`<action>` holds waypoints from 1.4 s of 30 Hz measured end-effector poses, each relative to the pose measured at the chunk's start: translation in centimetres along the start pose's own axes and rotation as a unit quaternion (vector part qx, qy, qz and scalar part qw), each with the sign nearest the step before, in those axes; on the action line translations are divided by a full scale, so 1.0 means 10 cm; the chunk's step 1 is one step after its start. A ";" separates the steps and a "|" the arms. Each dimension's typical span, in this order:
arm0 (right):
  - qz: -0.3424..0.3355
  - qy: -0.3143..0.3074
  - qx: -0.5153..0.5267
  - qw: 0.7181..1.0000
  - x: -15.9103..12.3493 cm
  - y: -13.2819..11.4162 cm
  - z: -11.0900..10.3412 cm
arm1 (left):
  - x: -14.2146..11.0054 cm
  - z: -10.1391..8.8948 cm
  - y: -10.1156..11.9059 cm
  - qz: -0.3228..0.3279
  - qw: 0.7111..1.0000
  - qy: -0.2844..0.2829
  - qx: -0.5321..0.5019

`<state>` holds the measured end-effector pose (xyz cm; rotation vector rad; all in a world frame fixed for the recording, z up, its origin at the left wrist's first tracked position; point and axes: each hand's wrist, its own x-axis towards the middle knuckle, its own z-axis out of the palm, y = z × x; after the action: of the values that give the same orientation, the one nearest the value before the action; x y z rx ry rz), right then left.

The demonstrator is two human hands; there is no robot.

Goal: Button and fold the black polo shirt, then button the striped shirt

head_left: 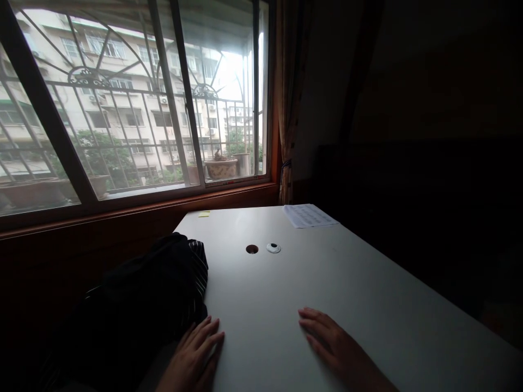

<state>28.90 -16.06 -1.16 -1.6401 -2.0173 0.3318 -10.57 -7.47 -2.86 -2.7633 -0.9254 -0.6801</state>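
My left hand [196, 351] is at the near left part of the white table [261, 294], fingers stretched out and slightly apart, holding nothing. Just beyond and beside it lies a heap of black cloth [151, 288] with thin white stripes at its right end; I cannot tell whether the fingertips touch it. On the right, my right hand [327, 340] rests near the tabletop with its fingers extended and nothing in them. Farther off, a round hole [252, 249] opens in the table, and a white round cap [273, 248] with a dark opening sits just right of it.
Printed paper sheets [310, 215] lie at the table's far right corner. A yellow sticky note [204, 214] is near the far left edge. Behind stands a sliding window [134, 109] with a tied curtain [287, 109] beside it. The right side is very dark.
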 end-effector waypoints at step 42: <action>-0.046 0.027 -0.042 0.998 -0.04 -0.05 0.00 | -0.03 -0.02 0.02 -0.033 0.999 -0.011 -0.038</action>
<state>28.54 -16.57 -1.02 -1.5824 -2.0831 0.1693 -10.79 -7.85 -2.83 -2.8240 -1.0193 -0.7110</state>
